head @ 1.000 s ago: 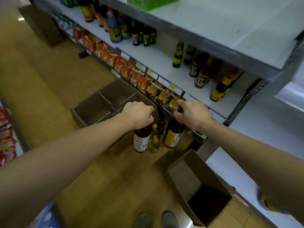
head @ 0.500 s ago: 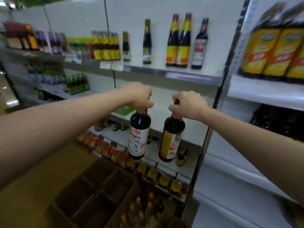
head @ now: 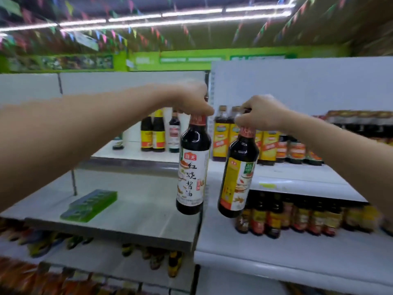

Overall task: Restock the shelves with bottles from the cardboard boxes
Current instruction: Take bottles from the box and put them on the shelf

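Bright strip lights (head: 148,20) and strings of coloured paper pennants (head: 102,37) run under the ceiling of a shop, with a green signboard band (head: 191,59) along the far wall. Below it stand white metal shelving units, blurred at the edges of the head view.

At the middle, the left hand (head: 189,99) grips by its capped neck a dark glass bottle with a white label printed in black characters (head: 192,175), fingers curled over the top. It hangs upright in the air, over the front right corner of the grey middle shelf (head: 138,209) of the left unit, not touching the board. Just beside it, the right hand (head: 260,112) pinches the neck of a second dark glass bottle with a yellow and white label (head: 238,179), which hangs slightly tilted, its base toward the first bottle, in front of the white shelf (head: 297,179) of the right unit. The two bottles are close but apart.

On the grey shelf, well to the left, lies a flat green plastic-wrapped pack (head: 90,206). On the upper left shelf stand a few dark bottles with yellow labels (head: 153,135). Behind the right hand stands a row of yellow-labelled bottles (head: 268,145), and under that shelf a row of small dark bottles with red and yellow labels (head: 287,216). Lower shelves hold blurred packets I cannot identify.
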### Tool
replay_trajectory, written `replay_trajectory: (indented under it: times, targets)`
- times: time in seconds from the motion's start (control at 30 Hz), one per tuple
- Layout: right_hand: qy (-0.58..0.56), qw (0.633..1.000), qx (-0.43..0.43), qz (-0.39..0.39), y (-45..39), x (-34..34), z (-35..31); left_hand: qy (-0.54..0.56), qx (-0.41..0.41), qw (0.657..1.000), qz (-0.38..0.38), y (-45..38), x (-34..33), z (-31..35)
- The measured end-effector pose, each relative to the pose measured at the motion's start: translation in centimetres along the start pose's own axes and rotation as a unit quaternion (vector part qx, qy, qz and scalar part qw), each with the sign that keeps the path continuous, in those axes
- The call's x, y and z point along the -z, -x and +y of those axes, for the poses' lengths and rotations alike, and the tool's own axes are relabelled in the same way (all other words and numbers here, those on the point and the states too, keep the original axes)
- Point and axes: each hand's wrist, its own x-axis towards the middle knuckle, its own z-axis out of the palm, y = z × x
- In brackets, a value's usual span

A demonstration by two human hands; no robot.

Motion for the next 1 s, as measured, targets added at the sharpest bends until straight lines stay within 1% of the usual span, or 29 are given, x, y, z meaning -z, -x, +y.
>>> replay_trajectory:
  times: [0.1,0.23,0.47,0.57,0.7,0.8,0.9,1.0]
  targets:
    - [0.023,0.999,-0.036,0.016,2.4,3.8,5.3,0.011,-0.037,0.999,0.0,-2.0,0.4,6.6]
    - [0.061,0.992,-0.098,0.043,6.6,9.0,13.3,0.013,-0.066,0.998,0.01,-4.7,0.3,16.0]
    - [0.165,0.961,-0.209,0.069,15.6,18.0,25.3,0.097,-0.151,0.984,0.003,-8.6,-1.0,33.4]
    - [0.205,0.939,-0.268,0.073,18.6,21.3,30.1,0.127,-0.2,0.972,-0.006,-10.0,-1.8,41.0]
    - [0.243,0.909,-0.331,0.078,22.2,25.0,36.4,0.153,-0.27,0.95,0.004,-12.2,-2.5,50.3]
    - [0.268,0.887,-0.369,0.075,24.6,26.9,41.0,0.174,-0.314,0.933,-0.006,-14.3,-3.2,56.8]
    - [0.283,0.862,-0.412,0.081,26.7,28.2,45.8,0.195,-0.351,0.916,0.0,-16.4,-3.6,62.6]
    - [0.292,0.836,-0.455,0.096,28.1,29.6,50.9,0.214,-0.4,0.891,-0.006,-19.1,-4.5,68.8]
